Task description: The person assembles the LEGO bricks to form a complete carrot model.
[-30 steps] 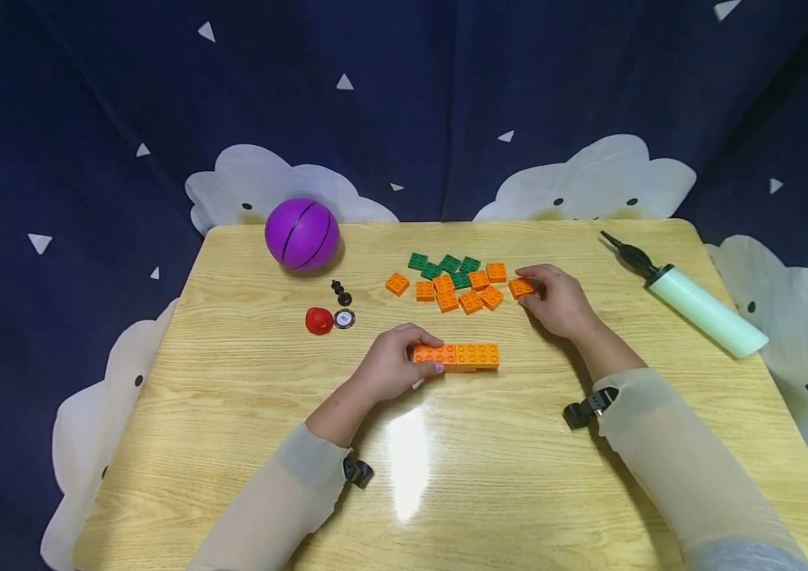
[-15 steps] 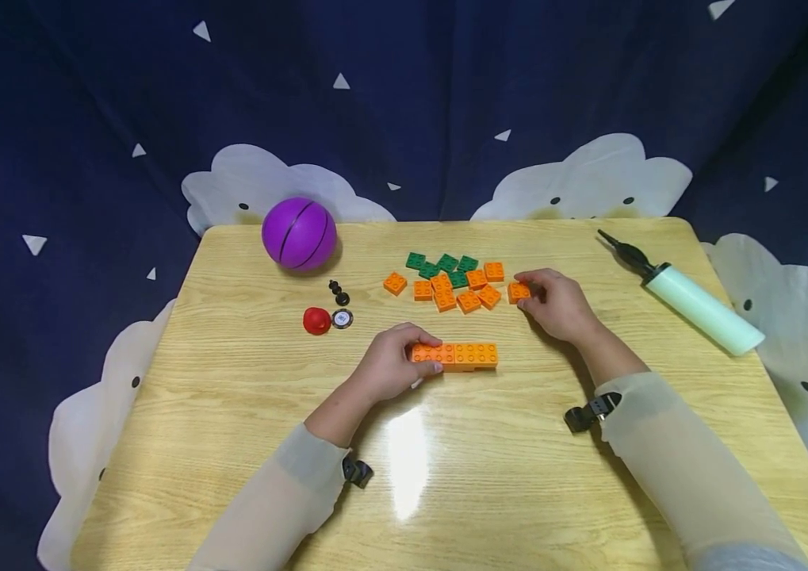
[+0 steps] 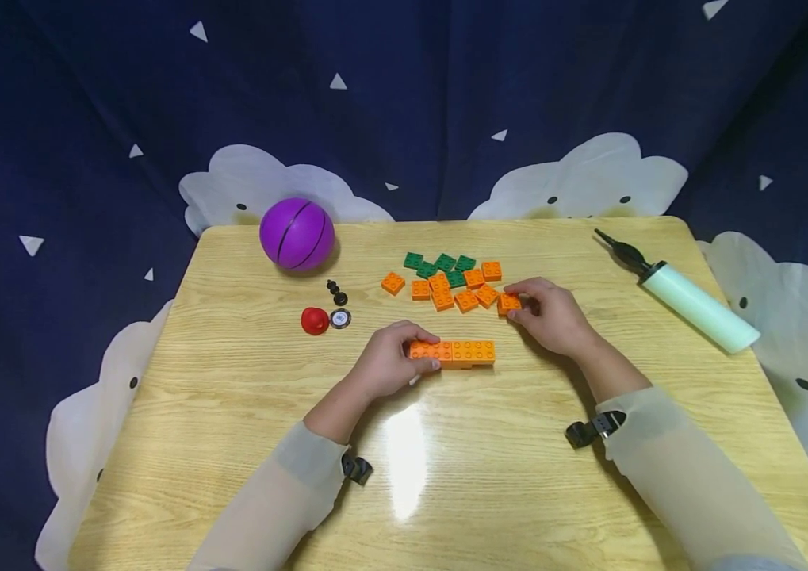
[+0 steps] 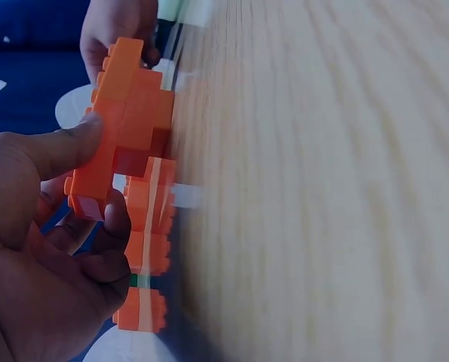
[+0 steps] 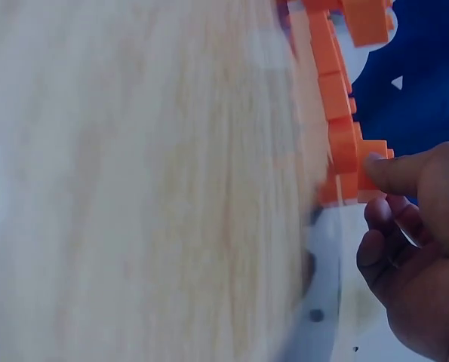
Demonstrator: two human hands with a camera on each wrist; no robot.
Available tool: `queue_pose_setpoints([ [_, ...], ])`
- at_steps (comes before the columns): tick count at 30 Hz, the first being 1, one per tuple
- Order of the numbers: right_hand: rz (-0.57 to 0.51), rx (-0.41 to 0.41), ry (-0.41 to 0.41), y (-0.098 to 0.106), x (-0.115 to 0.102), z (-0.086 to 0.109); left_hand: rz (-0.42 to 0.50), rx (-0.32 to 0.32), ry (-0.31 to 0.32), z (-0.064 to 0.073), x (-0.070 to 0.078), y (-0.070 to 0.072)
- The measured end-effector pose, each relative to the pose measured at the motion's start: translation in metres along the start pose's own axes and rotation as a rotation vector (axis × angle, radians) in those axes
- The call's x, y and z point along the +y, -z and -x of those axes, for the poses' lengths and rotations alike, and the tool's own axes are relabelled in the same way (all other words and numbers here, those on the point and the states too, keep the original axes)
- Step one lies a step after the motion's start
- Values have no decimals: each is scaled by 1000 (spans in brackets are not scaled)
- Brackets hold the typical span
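Observation:
My left hand (image 3: 391,361) grips the left end of a built row of orange toy bricks (image 3: 473,352), thumb on the near side and fingers on the far side. In the left wrist view, long studded bricks top this built piece (image 4: 133,124), with smaller ones stepped beneath. My right hand (image 3: 555,319) pinches a small square orange brick (image 3: 509,304) between thumb and fingers. That brick is beside the right end of a loose group of orange bricks (image 3: 442,300). Several green bricks (image 3: 445,262) lie just behind them. The right thumb (image 5: 386,172) covers part of the pinched brick.
A purple ball (image 3: 296,235) sits at the back left of the wooden table (image 3: 503,476). Nearer are a black chess pawn-like piece (image 3: 337,293), a red toy cap (image 3: 314,320) and a poker chip (image 3: 340,318). A pale green hand pump (image 3: 699,305) lies at the right.
My right hand has moved a little left and nearer to me, bringing the pinched brick along, closer to the built row. The left hand keeps its hold in place.

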State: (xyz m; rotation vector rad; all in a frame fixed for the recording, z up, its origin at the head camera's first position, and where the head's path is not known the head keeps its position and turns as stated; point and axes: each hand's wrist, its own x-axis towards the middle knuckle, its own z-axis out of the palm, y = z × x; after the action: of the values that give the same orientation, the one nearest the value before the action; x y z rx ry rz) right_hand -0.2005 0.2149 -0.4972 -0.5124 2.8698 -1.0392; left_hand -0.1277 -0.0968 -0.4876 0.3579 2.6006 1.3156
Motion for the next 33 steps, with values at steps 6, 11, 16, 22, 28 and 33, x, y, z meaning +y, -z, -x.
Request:
queue_pose_setpoints([
  [6, -17, 7, 70, 0, -14, 9, -10, -1, 4, -3, 1, 1],
  [11, -41, 2, 119, 0, -22, 15, -7, 8, 5, -6, 0, 2],
  [16, -56, -9, 140, 1, -28, 19, -15, 13, 2, -9, 0, 2],
  [22, -79, -5, 183, 3, -36, 25, -15, 18, 14, -13, 0, 2],
  [28, -89, -19, 208, 4, -42, 29, -27, 23, 4, -17, 0, 3],
  [33, -99, -39, 221, 3, -45, 32, -40, 27, 0, -19, 1, 3],
])
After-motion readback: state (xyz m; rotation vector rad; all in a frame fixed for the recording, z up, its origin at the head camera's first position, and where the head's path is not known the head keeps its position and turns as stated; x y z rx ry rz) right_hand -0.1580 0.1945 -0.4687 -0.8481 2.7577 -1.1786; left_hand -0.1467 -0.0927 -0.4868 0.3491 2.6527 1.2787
